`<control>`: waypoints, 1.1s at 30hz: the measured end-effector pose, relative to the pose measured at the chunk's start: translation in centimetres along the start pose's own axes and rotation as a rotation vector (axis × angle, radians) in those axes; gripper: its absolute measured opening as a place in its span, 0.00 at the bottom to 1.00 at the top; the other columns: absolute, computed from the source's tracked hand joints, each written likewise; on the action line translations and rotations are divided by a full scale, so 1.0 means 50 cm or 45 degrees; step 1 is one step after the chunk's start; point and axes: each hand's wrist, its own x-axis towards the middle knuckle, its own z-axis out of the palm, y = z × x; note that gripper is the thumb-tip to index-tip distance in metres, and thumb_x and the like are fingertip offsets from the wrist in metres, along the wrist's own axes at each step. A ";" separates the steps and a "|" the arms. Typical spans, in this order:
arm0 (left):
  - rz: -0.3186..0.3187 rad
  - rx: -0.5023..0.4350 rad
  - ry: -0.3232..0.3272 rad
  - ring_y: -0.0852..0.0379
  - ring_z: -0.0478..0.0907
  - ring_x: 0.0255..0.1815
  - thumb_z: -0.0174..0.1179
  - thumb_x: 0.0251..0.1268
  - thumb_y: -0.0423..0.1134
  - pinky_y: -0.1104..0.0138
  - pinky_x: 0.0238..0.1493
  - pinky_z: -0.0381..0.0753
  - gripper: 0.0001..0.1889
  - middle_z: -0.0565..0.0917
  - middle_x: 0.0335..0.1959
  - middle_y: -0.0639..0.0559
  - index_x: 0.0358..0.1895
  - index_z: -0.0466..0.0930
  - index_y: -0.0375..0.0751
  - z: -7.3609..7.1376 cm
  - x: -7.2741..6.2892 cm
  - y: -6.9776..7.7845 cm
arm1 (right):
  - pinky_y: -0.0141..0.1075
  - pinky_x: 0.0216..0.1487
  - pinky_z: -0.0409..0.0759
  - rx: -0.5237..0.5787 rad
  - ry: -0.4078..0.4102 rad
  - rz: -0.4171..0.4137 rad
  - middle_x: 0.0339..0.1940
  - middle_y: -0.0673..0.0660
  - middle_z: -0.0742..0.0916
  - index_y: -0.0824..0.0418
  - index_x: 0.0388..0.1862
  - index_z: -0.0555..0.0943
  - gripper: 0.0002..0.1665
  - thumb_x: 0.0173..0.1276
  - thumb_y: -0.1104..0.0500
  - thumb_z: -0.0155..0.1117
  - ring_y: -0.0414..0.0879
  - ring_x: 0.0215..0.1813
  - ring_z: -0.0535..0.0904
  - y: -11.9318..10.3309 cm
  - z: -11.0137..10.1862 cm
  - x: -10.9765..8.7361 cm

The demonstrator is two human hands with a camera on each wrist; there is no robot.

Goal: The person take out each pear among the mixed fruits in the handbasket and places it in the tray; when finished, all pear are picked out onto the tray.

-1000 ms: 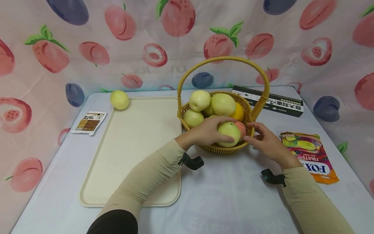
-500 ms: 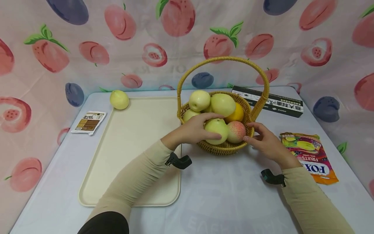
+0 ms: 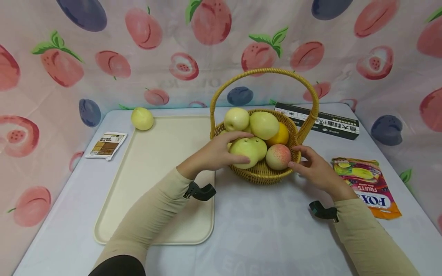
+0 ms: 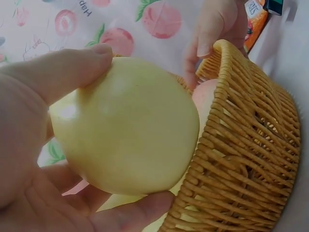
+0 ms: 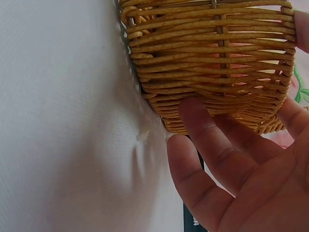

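Observation:
My left hand (image 3: pixel 215 152) grips a pale green apple (image 3: pixel 244 153) over the near left side of the wicker basket (image 3: pixel 260 177). In the left wrist view, thumb and fingers curl round that apple (image 4: pixel 130 128), beside the woven rim. My right hand (image 3: pixel 314 168) holds the basket's right side near the foot of its handle; in the right wrist view, fingers (image 5: pixel 217 150) lie against the woven wall (image 5: pixel 212 63). Inside the basket are several more pale green apples (image 3: pixel 264 125), an orange (image 3: pixel 280 134) and a pink-yellow peach (image 3: pixel 278 156).
A beige tray (image 3: pixel 162 153) lies left of the basket, with another pale green fruit (image 3: pixel 142 119) at its far left corner. A white-brown packet (image 3: pixel 106 145) is farther left. Behind the basket lies a black pasta box (image 3: pixel 335 125); a candy bag (image 3: pixel 367 186) is at right.
My left hand has moved left across the basket with the apple, uncovering the peach and another green apple. The right hand has stayed at the basket's side.

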 end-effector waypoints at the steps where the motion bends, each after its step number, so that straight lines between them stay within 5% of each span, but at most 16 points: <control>1: -0.005 0.001 -0.001 0.56 0.72 0.58 0.72 0.60 0.47 0.61 0.57 0.74 0.34 0.75 0.64 0.53 0.70 0.74 0.47 -0.002 -0.003 0.001 | 0.52 0.56 0.75 0.000 -0.001 0.005 0.78 0.69 0.60 0.59 0.79 0.56 0.44 0.74 0.43 0.61 0.64 0.63 0.72 0.000 0.000 0.000; 10: -0.079 0.001 0.071 0.53 0.71 0.61 0.73 0.59 0.47 0.52 0.60 0.73 0.35 0.73 0.66 0.53 0.71 0.73 0.51 -0.048 -0.046 -0.004 | 0.56 0.57 0.74 -0.013 -0.003 0.024 0.78 0.69 0.60 0.58 0.78 0.56 0.44 0.74 0.41 0.61 0.65 0.63 0.71 -0.006 -0.001 -0.006; 17: -0.111 0.014 0.089 0.52 0.67 0.67 0.72 0.60 0.47 0.54 0.60 0.73 0.35 0.71 0.70 0.51 0.71 0.72 0.51 -0.075 -0.076 -0.014 | 0.59 0.59 0.73 0.008 -0.012 0.006 0.78 0.70 0.58 0.59 0.79 0.56 0.43 0.75 0.44 0.61 0.67 0.65 0.70 -0.006 0.000 -0.004; 33: -0.243 0.014 0.202 0.46 0.70 0.64 0.72 0.60 0.44 0.53 0.56 0.73 0.33 0.75 0.66 0.50 0.70 0.73 0.46 -0.117 -0.137 -0.092 | 0.61 0.59 0.73 -0.009 -0.012 0.005 0.78 0.70 0.58 0.59 0.79 0.56 0.44 0.74 0.42 0.61 0.68 0.65 0.70 -0.004 0.000 -0.003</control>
